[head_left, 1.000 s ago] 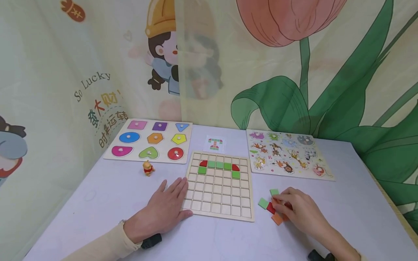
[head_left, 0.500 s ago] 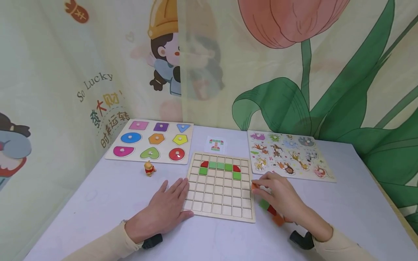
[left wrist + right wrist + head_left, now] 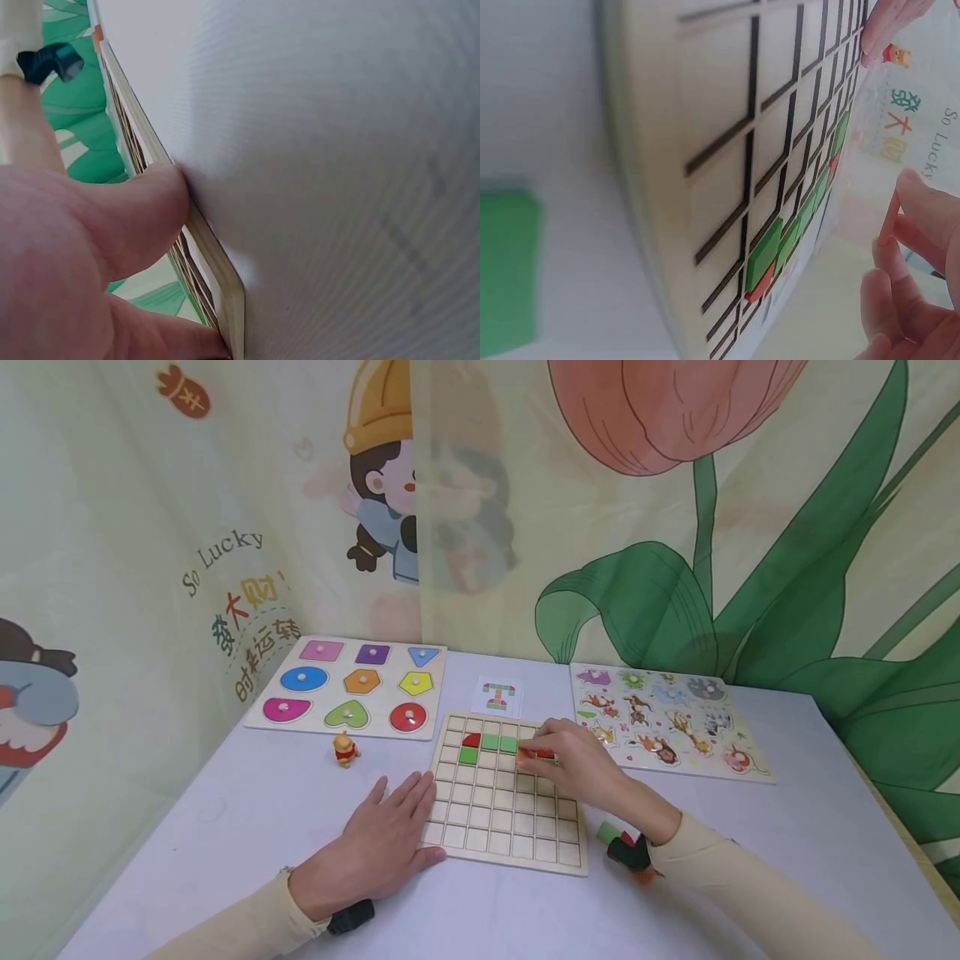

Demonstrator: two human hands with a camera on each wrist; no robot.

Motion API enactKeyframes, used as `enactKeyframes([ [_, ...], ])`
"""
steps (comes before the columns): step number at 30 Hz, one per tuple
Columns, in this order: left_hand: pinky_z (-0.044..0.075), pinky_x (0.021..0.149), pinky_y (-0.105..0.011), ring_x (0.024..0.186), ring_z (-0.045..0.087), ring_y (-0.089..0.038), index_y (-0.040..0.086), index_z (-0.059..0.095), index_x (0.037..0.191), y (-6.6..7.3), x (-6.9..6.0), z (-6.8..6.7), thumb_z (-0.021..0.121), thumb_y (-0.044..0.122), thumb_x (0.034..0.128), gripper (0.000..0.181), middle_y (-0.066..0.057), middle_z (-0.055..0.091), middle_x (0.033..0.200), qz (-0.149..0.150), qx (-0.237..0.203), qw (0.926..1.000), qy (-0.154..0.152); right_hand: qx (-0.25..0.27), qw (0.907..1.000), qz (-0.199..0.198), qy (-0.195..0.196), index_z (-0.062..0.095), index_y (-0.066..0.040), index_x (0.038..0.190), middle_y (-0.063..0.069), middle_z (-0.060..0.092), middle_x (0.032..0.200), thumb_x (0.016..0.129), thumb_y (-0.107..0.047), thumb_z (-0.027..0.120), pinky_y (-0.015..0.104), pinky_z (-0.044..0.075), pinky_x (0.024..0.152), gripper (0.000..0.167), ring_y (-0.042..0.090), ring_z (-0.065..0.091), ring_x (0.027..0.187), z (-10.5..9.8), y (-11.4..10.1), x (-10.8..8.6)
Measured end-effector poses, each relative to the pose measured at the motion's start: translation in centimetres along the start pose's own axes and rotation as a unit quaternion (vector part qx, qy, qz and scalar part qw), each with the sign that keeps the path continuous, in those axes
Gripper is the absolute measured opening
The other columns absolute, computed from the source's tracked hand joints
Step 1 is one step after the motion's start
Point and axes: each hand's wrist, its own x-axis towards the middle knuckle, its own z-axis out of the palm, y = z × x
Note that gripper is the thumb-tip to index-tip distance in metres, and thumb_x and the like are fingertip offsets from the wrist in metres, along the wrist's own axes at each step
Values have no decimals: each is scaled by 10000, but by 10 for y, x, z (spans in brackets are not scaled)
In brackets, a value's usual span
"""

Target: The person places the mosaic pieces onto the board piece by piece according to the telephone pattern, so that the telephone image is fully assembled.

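A wooden grid board (image 3: 501, 817) lies on the white table. My left hand (image 3: 378, 847) rests flat along its left edge with straight fingers; in the left wrist view the thumb (image 3: 142, 214) touches the board's side. My right hand (image 3: 581, 766) is over the upper right of the board, pinching a thin orange tile (image 3: 890, 217) between thumb and fingers. Red tiles (image 3: 471, 740) and green tiles (image 3: 489, 742) sit in the board's upper cells, some of them hidden by the right hand. Beyond the board lies a small pattern card (image 3: 498, 695) showing a T-like figure.
Loose tiles (image 3: 607, 832) lie right of the board, partly behind the right wrist's black camera (image 3: 630, 853). A shape puzzle (image 3: 390, 718) stands back left, an animal puzzle (image 3: 652, 714) back right. A small bear figure (image 3: 345, 750) stands left of the board.
My right hand has taken an orange tile from the loose pile and carried it left and away from me, over the board. The left hand has stayed at the board's edge.
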Motion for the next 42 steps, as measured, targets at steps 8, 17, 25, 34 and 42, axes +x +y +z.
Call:
enactKeyframes([
  [8,242,1262,-602,1571,301,-289,48,354,1587,1,1,1,598,617,946,891,-108,336,1680,-53,-46,10000,-50,-51,9988,4,-478,793,-87,1154,6,742,938,900,-267,801,207,405,629,311,147,573,761,9,-5,27],
  [17,253,1258,-600,1567,310,-287,48,363,1583,1,1,1,600,621,943,891,-107,345,1676,-39,42,10000,14,-221,9981,134,-568,800,-81,1130,30,764,917,892,-256,809,223,401,627,295,99,543,722,14,-2,34],
  [25,247,1259,-603,1565,311,-288,52,368,1581,1,0,2,612,612,941,885,-104,346,1675,-66,-13,10000,7,-316,9964,134,-770,817,-111,1097,21,776,926,901,-253,799,234,424,644,243,105,579,760,22,-1,33],
  [34,255,1257,-601,1561,319,-284,54,371,1581,1,0,2,607,618,942,884,-101,351,1673,-56,40,10000,54,-423,9956,343,-765,829,-150,1069,-21,719,835,856,-274,841,219,363,585,247,81,483,687,28,-1,32],
  [42,262,1255,-598,1561,321,-283,50,371,1580,1,-1,2,602,613,947,878,-103,354,1672,-23,92,9999,101,-541,9956,240,-724,825,-157,1086,-18,718,871,863,-285,832,219,382,590,257,73,497,705,28,-2,32],
])
